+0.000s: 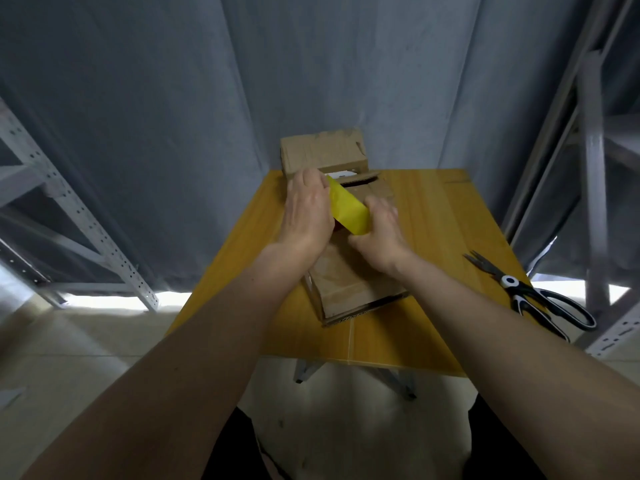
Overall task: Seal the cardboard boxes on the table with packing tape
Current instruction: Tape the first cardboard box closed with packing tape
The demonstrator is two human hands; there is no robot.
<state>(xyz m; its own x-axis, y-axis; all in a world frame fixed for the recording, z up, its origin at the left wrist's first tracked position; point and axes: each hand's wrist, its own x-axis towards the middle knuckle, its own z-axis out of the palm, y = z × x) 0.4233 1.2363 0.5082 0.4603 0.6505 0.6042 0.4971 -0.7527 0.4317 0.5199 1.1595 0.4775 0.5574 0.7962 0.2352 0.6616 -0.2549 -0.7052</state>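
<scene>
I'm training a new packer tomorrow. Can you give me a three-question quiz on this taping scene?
1. True or false: the scissors lie on the table, untouched.
2. What colour is the tape roll?
3. Which hands hold it? A) left only B) right only C) both

Key: 1 true. 2 yellow. 3 C: left hand and right hand hold it over the near cardboard box.

At frame centre, both hands, left hand (306, 211) and right hand (379, 233), grip a yellow tape roll (347, 206) over a cardboard box (349, 278) on the yellow table (436, 216).
</scene>
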